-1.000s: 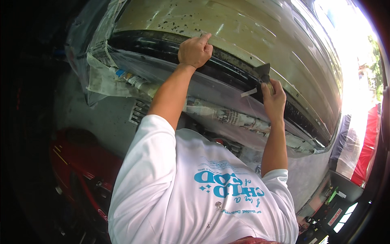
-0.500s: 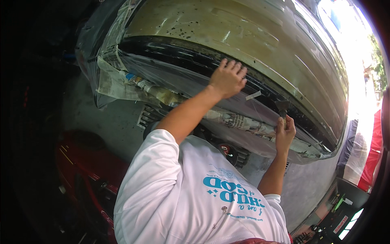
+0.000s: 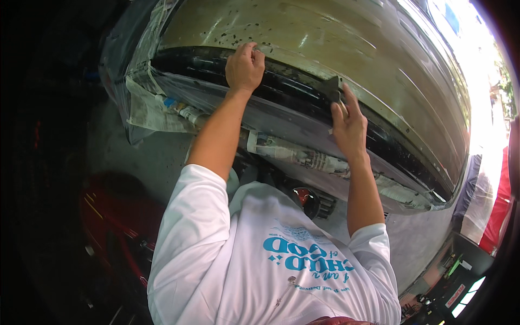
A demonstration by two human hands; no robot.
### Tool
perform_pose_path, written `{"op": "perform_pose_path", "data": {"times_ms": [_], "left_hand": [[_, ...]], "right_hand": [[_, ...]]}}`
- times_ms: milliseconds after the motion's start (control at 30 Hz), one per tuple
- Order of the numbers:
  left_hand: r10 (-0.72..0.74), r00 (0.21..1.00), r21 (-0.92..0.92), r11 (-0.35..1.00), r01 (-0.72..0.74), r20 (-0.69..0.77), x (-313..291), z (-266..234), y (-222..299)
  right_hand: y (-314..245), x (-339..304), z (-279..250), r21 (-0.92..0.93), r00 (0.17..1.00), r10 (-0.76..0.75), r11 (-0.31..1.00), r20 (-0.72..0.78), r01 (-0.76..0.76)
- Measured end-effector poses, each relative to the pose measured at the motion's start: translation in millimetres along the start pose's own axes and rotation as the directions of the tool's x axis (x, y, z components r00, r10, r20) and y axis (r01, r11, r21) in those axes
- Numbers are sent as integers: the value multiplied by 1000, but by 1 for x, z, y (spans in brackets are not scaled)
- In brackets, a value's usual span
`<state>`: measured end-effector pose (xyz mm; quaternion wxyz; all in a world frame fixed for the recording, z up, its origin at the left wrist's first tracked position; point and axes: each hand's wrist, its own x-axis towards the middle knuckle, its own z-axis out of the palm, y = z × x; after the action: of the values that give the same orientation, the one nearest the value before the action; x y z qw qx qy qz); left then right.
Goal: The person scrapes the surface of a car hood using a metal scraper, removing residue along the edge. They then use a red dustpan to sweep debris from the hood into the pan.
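A vehicle's tan, glossy roof panel (image 3: 303, 40) spreads ahead of me, with a black band (image 3: 200, 64) along its near edge. Over the left part of this band is my left hand (image 3: 245, 69), fingers curled in at the tan border; whatever they may pinch is hidden. My right hand (image 3: 349, 127) grips a putty knife (image 3: 331, 88) farther right. Its dark blade lies at the seam between the black band and the tan panel, and the fingers cover most of the handle. Dark flakes (image 3: 235, 37) are scattered on the panel just beyond my left hand.
Newspaper (image 3: 303, 157) and clear plastic sheeting (image 3: 116, 81) wrap the vehicle's side below the band. A red vehicle (image 3: 116, 216) stands at the lower left. Red and white fabric (image 3: 490, 200) hangs at the right, above a dark bench area (image 3: 455, 276).
My left hand has moved left along the band, its spread fingers now curled. My right hand has brought the putty knife up and left to the seam.
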<state>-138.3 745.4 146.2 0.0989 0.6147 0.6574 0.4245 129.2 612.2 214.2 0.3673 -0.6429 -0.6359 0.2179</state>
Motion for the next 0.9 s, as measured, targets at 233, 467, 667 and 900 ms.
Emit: {"op": "perform_pose_path", "data": {"times_ms": [233,467,667,900], "left_hand": [[55,997,91,995,-50,-54,-2,9,-2],[62,996,86,995,-57,-57,-2,9,-4],[59,996,78,995,-54,-62,-3,9,-5],[75,993,79,995,-68,-89,-4,11,-5]], "right_hand": [[-15,58,26,-349,952,-168,903,254,252],[-10,61,31,-440,942,-135,858,306,265],[-4,63,26,-411,933,-221,851,285,327],[-6,65,32,-447,925,-221,825,309,347]]}}
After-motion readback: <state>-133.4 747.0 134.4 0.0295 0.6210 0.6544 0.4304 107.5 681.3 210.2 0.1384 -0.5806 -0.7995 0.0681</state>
